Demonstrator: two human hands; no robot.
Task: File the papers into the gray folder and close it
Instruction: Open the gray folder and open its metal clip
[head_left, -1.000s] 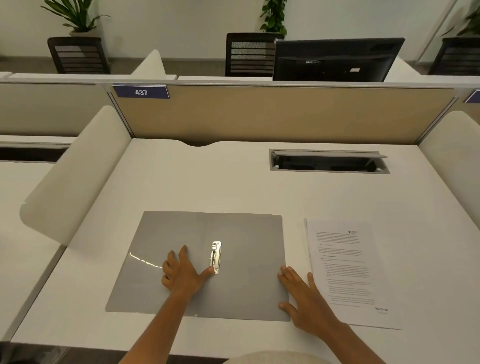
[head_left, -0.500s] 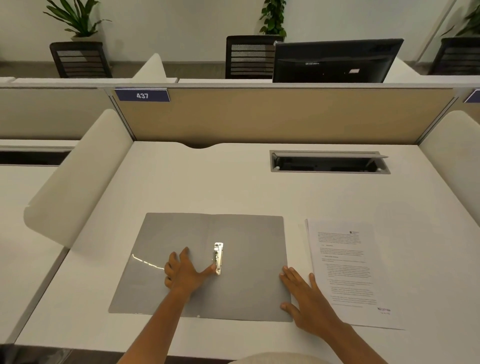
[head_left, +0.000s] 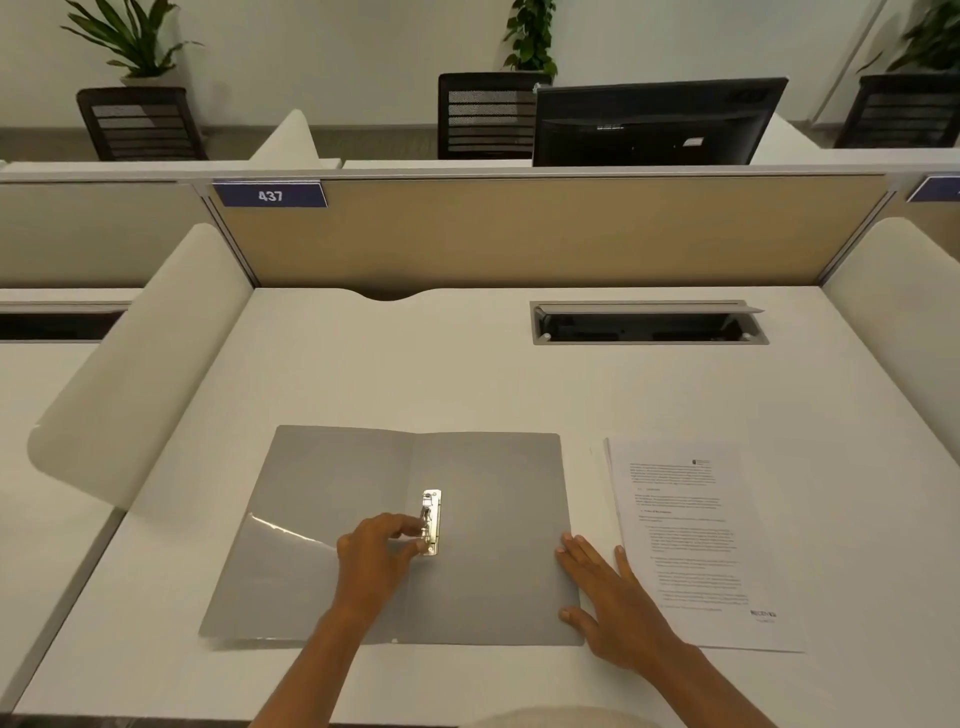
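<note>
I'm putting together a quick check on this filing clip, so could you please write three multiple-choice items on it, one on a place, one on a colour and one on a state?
1. Where do the papers lie relative to the gray folder?
A. Inside it
B. On the desk to its right
C. On the desk behind it

2. What colour is the tag reading 437 on the partition?
A. Blue
B. Red
C. Green

3. What state is the folder in?
A. Closed flat
B. Standing upright
C. Open flat

Answers:
1. B, the printed sheets rest on the desk just past the folder's right edge, beside the right hand.
2. A, the tag is dark blue with white digits.
3. C, both covers lie spread, with the metal clip exposed at the spine and the left hand fingering it.
</note>
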